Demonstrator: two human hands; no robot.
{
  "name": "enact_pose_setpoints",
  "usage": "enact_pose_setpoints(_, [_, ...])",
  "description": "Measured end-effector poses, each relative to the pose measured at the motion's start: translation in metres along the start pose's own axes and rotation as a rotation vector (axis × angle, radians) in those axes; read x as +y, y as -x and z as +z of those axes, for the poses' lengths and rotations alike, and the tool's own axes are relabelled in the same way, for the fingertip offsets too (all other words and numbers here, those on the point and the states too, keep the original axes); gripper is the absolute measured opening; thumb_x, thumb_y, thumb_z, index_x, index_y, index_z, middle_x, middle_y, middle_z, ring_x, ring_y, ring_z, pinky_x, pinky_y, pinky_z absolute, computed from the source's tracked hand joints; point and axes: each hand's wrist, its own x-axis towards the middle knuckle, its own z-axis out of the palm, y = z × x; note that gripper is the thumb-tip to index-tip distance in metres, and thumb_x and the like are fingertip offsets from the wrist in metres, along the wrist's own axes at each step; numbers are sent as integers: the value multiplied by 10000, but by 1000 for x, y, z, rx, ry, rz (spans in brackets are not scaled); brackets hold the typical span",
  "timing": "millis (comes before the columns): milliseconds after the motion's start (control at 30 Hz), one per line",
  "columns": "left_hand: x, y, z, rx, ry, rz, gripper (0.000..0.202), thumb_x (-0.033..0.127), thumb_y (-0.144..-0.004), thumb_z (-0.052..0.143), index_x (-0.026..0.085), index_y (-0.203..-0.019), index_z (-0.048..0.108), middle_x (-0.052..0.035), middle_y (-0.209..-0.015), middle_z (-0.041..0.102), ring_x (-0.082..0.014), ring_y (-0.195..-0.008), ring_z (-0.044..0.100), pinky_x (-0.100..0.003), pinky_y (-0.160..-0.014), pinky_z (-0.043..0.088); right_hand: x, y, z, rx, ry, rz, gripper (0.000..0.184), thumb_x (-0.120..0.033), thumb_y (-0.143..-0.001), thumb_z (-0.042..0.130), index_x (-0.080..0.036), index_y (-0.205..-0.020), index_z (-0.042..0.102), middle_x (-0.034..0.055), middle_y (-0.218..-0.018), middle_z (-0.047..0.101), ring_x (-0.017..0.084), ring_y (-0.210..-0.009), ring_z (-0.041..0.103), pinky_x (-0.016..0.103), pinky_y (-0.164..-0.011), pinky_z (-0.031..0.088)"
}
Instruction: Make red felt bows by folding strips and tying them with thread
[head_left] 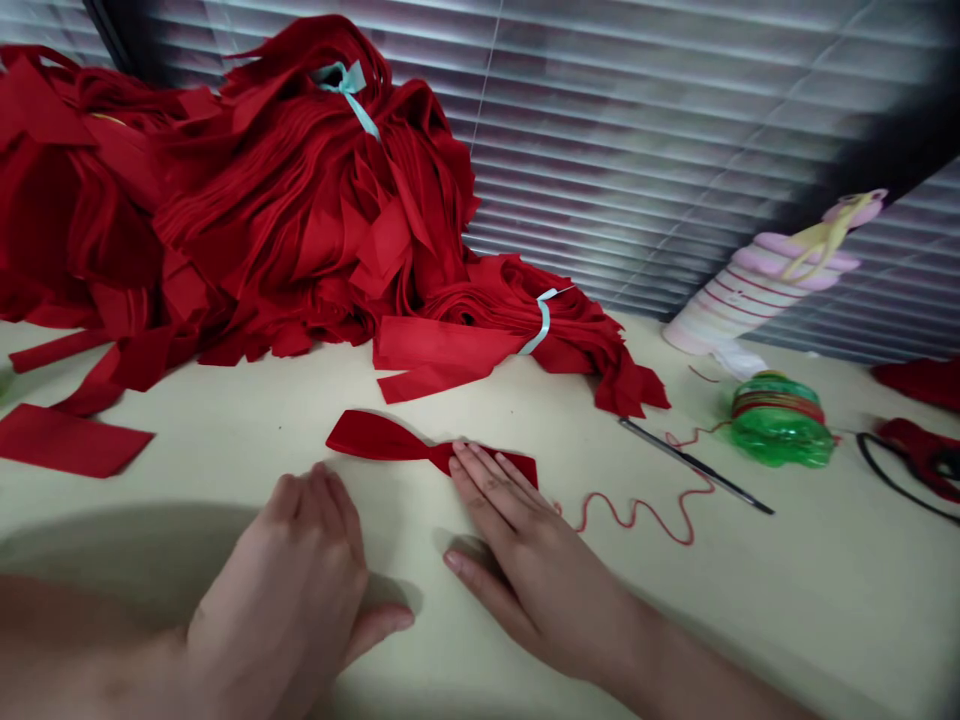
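Red cloth bow [390,440] looks made: pinched in middle, two flat wings. Lies on pale surface [750,600] near hands. Big heap of red strips [285,200] and tied bundle [570,330] behind look unshaped, so lots seems left.
Right hand [525,540]: grip open, fingers flat on bow's right wing, holds nothing.
Left hand [292,590]: grip open, flat on surface near bow, empty.
Cloth looks soft, fuzzy like felt.
Wiggly red thread [637,510], thin metal needle [694,465], shiny green spool [780,420] at right.
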Motion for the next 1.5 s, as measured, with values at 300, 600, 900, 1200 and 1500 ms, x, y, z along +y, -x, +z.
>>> enact_pose_setpoints(300, [2, -4, 8, 335, 21, 59, 849, 665, -715, 485, -57, -1152, 578, -333, -1180, 536, -451, -1105, 493, -500, -819, 467, 1, 0, 2, -18, 7, 5, 564, -329, -916, 384, -49, -1395, 283, 150, -1473, 187, 255, -1361, 180, 438, -1067, 329])
enact_pose_setpoints(600, [-17, -5, -16, -211, 184, -227, 799, 754, -730, 308, 65, -629, 700, -213, -579, 607, -323, -530, 600, -357, -436, 409, 1, -1, 2, -36, 18, -15, 562, -317, -918, 380, -54, -1403, 267, 144, -1474, 191, 240, -1363, 175, 410, -1079, 316])
enact_pose_setpoints(900, [0, -20, 19, 570, 57, 82, 880, 688, -757, 412, -55, -1219, 508, -289, -1301, 431, -370, -1196, 461, -432, -940, 418, -9, 3, 5, 90, 186, -29, 620, -383, -913, 384, -1, -1388, 267, 187, -1469, 179, 291, -1362, 147, 471, -1078, 295])
enact_pose_setpoints(1200, [-11, -26, 26, 345, -20, -16, 1126, 837, -654, 273, -137, -1167, 509, -381, -1222, 442, -459, -1134, 481, -502, -854, 459, -10, 3, 3, -47, 117, -14, 601, -398, -929, 336, 24, -1358, 329, 229, -1430, 251, 313, -1335, 221, 454, -1041, 353])
enact_pose_setpoints(1500, [-14, -5, 1, 325, -58, -174, 958, 784, -715, 278, -64, -883, 691, -328, -872, 650, -426, -823, 631, -471, -623, 494, -11, 5, 4, -26, 87, 2, 613, -380, -929, 330, 11, -1394, 246, 198, -1463, 189, 280, -1363, 143, 441, -1077, 296])
